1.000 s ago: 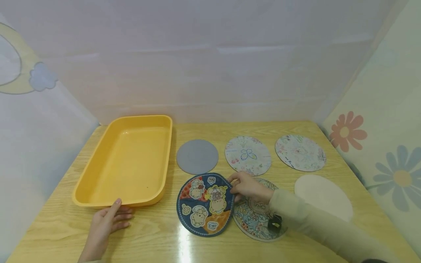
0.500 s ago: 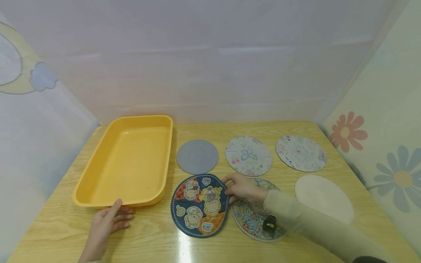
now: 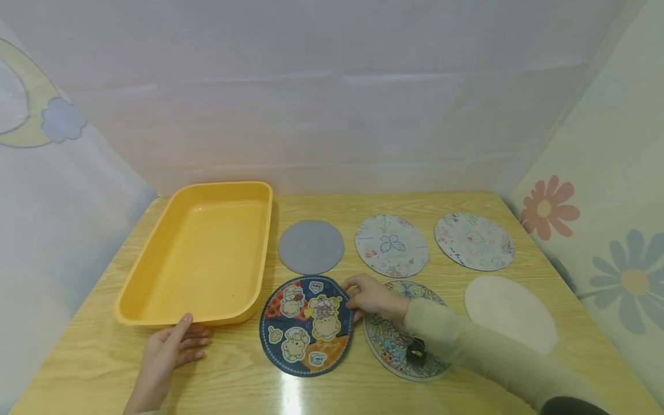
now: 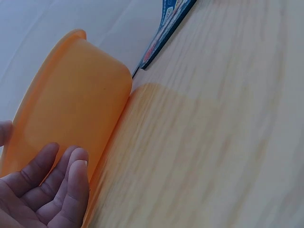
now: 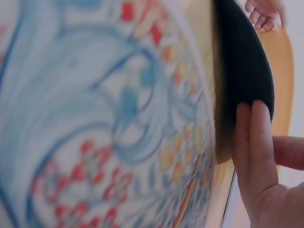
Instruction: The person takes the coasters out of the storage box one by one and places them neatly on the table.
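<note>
My right hand (image 3: 374, 297) pinches the right edge of a dark blue round mat (image 3: 307, 325) printed with cartoon bears. In the right wrist view, its fingers (image 5: 259, 147) lie against the mat's black underside, with the thumb on the other side. The mat is tilted, its right edge raised. Below my right forearm lies a round mat with a colourful ornate pattern (image 3: 386, 346), partly covered by the hand and sleeve. At the near edge of a yellow tray (image 3: 249, 314), my left hand (image 3: 165, 351) holds the rim, thumb on top and fingers (image 4: 76, 185) by the outer wall.
Behind the held mat lies a grey round mat (image 3: 311, 246). A round mat with a butterfly drawing (image 3: 391, 245) and another doodled one (image 3: 474, 242) continue that row. A beige mat (image 3: 510, 311) sits at the right. Wall sheets border the wooden table (image 3: 233, 374).
My right hand has drawn the dark blue mat leftward, uncovering more of the ornate mat. The left hand and the tray have stayed in place.
</note>
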`<action>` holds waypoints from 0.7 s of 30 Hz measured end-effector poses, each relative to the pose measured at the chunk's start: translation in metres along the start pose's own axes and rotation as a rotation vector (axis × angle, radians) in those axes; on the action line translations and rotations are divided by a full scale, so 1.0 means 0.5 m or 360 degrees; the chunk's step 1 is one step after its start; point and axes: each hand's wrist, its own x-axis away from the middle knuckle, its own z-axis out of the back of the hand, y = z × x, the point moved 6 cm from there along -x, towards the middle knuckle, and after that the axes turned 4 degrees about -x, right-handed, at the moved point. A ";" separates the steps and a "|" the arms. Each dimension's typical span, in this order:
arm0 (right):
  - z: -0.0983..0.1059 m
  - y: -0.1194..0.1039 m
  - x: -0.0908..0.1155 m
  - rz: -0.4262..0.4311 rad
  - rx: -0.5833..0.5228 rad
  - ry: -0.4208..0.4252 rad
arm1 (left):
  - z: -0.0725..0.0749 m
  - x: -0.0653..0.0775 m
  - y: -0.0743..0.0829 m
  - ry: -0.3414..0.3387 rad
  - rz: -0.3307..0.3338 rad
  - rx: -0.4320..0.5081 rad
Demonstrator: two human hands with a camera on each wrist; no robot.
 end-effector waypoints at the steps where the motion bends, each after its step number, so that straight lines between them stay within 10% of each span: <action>1: 0.002 0.003 -0.001 -0.0008 0.0016 0.0002 | -0.001 0.000 0.000 -0.0004 0.0006 -0.0006; 13: 0.063 -0.007 0.017 0.0123 0.0222 0.0087 | -0.028 0.023 0.022 -0.0168 0.0022 -0.0427; 21: 0.073 -0.063 0.038 0.0405 0.0324 0.0174 | -0.128 0.065 0.122 -0.0615 -0.0680 -0.0459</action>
